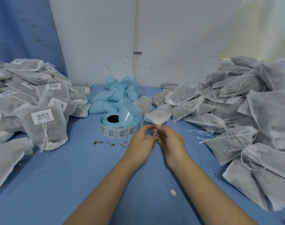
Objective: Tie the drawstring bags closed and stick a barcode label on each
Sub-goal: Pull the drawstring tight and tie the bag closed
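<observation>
A white mesh drawstring bag (158, 114) lies on the blue table (76, 168) with its gathered neck pointing toward me. My left hand (142, 140) and my right hand (169, 140) meet just below that neck, and both pinch its white drawstring (155, 132) between fingertips. A roll of barcode labels (118, 127) stands just left of my hands, with its blue backing strip trailing off behind it.
Labelled bags (46, 125) are heaped at the left. Unlabelled bags with loose strings (236, 114) are piled at the right. Crumpled blue label backing (120, 93) lies at the back by the wall. Dry leaf bits (111, 143) and a scrap of paper (173, 192) lie on the table.
</observation>
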Demonstrator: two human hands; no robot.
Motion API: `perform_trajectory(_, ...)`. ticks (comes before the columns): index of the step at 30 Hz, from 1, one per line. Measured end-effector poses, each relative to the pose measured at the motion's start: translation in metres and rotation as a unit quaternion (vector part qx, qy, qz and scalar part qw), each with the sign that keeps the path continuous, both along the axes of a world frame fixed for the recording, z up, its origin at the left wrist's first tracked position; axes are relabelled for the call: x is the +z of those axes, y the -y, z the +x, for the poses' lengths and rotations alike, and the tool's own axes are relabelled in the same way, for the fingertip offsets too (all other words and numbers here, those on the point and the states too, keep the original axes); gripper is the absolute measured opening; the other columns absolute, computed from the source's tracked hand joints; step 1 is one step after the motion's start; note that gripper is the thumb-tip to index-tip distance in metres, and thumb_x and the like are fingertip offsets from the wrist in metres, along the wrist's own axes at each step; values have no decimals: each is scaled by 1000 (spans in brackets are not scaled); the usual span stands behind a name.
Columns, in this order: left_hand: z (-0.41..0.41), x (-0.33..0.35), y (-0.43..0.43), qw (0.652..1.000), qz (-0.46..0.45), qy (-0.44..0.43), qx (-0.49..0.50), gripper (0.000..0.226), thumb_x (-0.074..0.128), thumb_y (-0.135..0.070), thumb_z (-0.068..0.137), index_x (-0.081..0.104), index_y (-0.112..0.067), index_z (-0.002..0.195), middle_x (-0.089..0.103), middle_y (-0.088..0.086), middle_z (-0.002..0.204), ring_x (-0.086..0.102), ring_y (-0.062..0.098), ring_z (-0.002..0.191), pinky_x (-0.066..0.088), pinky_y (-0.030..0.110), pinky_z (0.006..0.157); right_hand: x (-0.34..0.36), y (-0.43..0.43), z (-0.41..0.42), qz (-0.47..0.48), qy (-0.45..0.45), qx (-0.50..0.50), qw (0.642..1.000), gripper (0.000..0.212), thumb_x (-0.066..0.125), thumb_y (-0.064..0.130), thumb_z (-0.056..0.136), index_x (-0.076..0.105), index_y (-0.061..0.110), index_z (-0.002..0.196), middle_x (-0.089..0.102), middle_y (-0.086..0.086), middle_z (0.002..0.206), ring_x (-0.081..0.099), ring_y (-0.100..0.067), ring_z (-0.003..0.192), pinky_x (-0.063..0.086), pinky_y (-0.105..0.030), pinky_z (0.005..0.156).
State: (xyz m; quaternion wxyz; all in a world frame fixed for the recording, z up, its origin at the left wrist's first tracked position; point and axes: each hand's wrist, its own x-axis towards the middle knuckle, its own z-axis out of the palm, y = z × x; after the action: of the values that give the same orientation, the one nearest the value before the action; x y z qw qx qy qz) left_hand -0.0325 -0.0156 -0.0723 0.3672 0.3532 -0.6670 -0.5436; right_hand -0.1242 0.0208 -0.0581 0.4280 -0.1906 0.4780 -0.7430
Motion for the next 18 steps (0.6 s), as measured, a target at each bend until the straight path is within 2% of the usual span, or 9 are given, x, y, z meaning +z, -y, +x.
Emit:
perform_trajectory(4,0,-5,-6,996,-70,25,57,17,51,-16,95,58,-21,110,50,-8,56,44,0,48,36,14,50,4,-2,-6,-15,31,60,998,12,55,5,91,65,4,84,72,-9,76,68,-14,73,56,-22,70)
perform_trajectory(6,4,-5,-5,984,-137,55,104,7,54,-19,95,60,-20,98,48,-10,57,48,-4,54,37,11,55,5,-2,-10,-5,15,76,997,14,54,9,92,64,8,83,71,-4,71,66,-12,69,54,-19,68)
perform_trajectory(8,9,-5,-2,962,-211,111,132,9,54,-22,95,60,-20,88,48,-12,64,49,-3,64,36,15,59,5,-2,-11,17,-52,58,997,14,56,12,91,66,11,80,65,4,61,57,-6,57,48,-14,57)
perform_trajectory(10,13,-5,0,932,-271,189,149,13,52,-27,96,62,-20,91,48,-11,78,47,5,72,32,23,61,2,-2,-13,47,-197,16,979,15,59,13,89,66,14,76,58,10,55,47,-2,50,39,-11,51)
perform_trajectory(12,16,-6,2,911,-292,234,173,16,51,-31,96,64,-21,93,45,-9,86,46,9,74,29,27,58,-1,-2,-16,75,-348,-22,934,16,58,17,91,62,16,75,54,10,58,43,-2,51,36,-17,54)
perform_trajectory(15,17,-5,1,907,-302,226,188,18,52,-32,96,65,-19,96,47,-7,96,51,11,75,33,26,56,-2,-4,-17,92,-493,-52,863,17,53,23,93,56,17,78,54,6,69,47,-13,65,38,-32,63)
perform_trajectory(18,15,-2,-3,897,-344,205,186,19,52,-28,96,65,-15,97,51,-7,113,49,8,74,35,26,57,-3,-6,-13,119,-640,-84,754,17,46,23,93,48,17,78,52,4,78,46,-20,79,37,-37,64)
